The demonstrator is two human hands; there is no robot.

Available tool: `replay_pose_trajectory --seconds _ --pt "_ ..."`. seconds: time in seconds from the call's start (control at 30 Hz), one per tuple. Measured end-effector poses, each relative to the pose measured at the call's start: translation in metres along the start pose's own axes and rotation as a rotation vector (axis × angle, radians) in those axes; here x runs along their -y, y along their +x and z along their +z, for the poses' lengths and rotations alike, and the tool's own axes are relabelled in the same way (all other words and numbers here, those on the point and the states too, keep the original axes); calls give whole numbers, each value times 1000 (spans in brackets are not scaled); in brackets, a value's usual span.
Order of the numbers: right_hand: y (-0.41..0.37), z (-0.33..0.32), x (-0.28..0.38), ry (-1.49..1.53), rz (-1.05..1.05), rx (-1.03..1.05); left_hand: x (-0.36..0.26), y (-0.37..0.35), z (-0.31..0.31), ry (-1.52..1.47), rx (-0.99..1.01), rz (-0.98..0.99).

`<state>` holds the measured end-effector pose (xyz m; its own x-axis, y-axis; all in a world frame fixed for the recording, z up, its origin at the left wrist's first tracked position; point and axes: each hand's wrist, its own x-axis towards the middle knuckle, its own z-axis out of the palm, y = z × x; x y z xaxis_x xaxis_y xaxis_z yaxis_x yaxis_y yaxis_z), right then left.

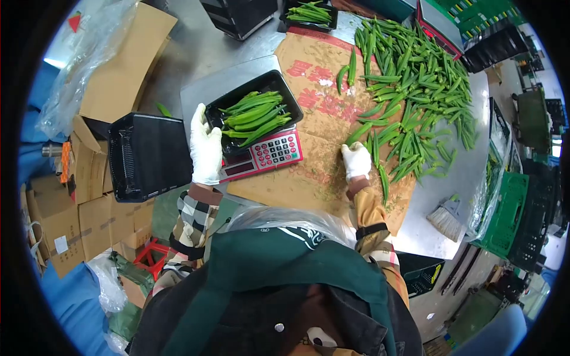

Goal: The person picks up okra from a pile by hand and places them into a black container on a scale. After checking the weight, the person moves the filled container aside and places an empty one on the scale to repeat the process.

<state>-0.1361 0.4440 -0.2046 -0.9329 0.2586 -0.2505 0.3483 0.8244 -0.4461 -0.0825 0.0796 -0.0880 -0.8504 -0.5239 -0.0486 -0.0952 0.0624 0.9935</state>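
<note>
A black plastic tray (288,89) holding several green okra pods (255,115) rests on a scale with a red-and-white keypad (276,151). My left hand (205,148), in a white glove, grips the tray's left edge, its thumb over the rim. Over the cardboard sheet (314,130) on the table, my white-gloved right hand (357,160) is closed. Its fingertips meet the end of an okra pod (360,132) at the near left side of a large okra pile (409,83). The inside of that hand is hidden.
Stacked black trays (148,157) stand left of the scale, beside cardboard boxes (83,216). Another okra-filled tray (309,15) sits at the back. A brush (446,219) lies on the metal table's right side, near a green crate (504,207). A second scale (439,29) is behind the pile.
</note>
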Motion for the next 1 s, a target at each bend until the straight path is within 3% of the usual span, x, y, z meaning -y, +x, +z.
replay_pose_trajectory --seconds 0.07,0.13,0.2,0.27,0.33,0.37,0.53,0.63,0.83,0.93,1.0 --pt "3 8 1 408 -42 -75 0 -2 -9 58 -22 -7" --pt "-13 -15 43 674 -315 -98 20 -3 -23 160 -41 26" --pt "-33 -43 97 606 -511 -110 9 -10 -23 228 -39 -75" --pt "-43 -69 141 255 -904 -219 15 -11 -25 415 -59 -73" --pt "-48 -71 168 96 -1027 -194 21 -8 -30 456 14 -115" --pt "-48 -67 173 72 -1025 -169 13 -9 -30 520 60 -143" --pt "-50 -46 157 227 -979 -237 -16 -18 -22 153 252 -430" --pt "-59 -39 112 328 -762 -150 -19 -17 -18 -21 208 -469" --pt "-84 6 -3 345 -409 -70 -34 33 23 -169 288 -436" --pt "-100 22 -23 430 -285 -17 -35 88 70 -320 361 -389" --pt "-100 25 -25 347 -309 -48 -35 132 113 -396 385 -332"
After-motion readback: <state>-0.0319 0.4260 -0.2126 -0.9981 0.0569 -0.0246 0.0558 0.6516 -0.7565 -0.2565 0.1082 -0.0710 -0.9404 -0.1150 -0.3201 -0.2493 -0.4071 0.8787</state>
